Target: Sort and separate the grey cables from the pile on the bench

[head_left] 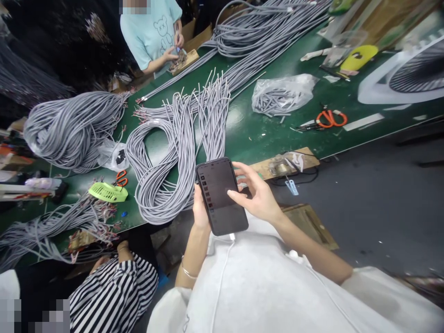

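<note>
Cables (183, 134), a plastic bag (284, 92), orange-handled scissors (318, 121) and a white fan (398, 83) are being supported by a green table (239, 115).

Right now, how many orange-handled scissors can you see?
2: scissors on the table near the tube bag, and a second pair by the lime grille. More may be hidden under the cables.

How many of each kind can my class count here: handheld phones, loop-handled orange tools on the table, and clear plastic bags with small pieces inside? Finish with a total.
Phone: 1
Orange-handled tools: 2
Clear plastic bags with small pieces: 2
Total: 5
</note>
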`<state>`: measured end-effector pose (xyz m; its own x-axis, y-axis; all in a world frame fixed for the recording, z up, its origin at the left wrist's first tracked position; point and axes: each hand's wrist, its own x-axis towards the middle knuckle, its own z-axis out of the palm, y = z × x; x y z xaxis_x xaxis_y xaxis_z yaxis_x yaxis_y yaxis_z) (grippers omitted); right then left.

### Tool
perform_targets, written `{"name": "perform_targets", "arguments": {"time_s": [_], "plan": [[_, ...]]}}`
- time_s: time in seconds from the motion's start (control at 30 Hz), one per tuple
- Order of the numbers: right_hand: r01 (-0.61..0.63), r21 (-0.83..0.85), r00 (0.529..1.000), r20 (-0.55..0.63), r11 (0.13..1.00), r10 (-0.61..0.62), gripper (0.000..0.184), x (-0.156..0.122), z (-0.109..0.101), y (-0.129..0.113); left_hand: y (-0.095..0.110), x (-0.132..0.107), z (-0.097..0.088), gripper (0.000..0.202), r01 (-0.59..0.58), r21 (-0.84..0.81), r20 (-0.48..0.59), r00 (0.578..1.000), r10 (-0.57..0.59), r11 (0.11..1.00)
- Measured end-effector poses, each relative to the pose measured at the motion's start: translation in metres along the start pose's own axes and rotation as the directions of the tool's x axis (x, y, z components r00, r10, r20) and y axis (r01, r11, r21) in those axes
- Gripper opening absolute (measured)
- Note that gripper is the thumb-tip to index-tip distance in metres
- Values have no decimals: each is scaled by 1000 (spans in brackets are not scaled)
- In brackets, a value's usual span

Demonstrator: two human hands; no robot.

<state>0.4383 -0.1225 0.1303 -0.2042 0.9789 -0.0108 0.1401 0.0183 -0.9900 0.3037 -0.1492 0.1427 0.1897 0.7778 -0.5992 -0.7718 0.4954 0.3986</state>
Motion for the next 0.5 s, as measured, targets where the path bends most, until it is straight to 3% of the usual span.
{"name": "perform_targets", "arguments": {"time_s": [0.5], "plan": [[-41, 25, 999, 20, 999, 41, 62, -4, 1, -3, 3, -4, 7, 79, 71, -76, -50, 996, -75, 995]]}}
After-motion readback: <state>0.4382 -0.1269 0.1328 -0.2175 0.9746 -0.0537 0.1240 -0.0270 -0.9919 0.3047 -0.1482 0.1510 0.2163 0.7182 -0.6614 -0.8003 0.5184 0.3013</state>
